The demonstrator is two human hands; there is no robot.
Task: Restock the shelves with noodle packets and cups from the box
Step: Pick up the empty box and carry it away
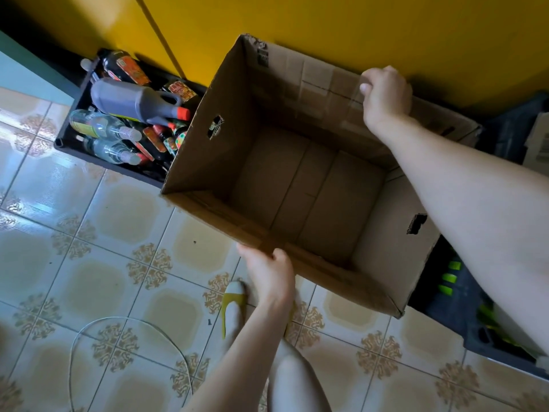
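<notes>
Light is gleaming off glossy patterned floor tiles (89,263); yellow wall panels (326,22) are standing behind, a black crate (59,141) of bottles (104,126) sitting at their foot.

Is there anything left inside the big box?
Empty: the box shows only its bare cardboard floor, while the left hand and right hand grip its edges.

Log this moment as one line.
box: empty | left hand: grips near rim | right hand: grips far rim | bottle crate: beside box
</notes>
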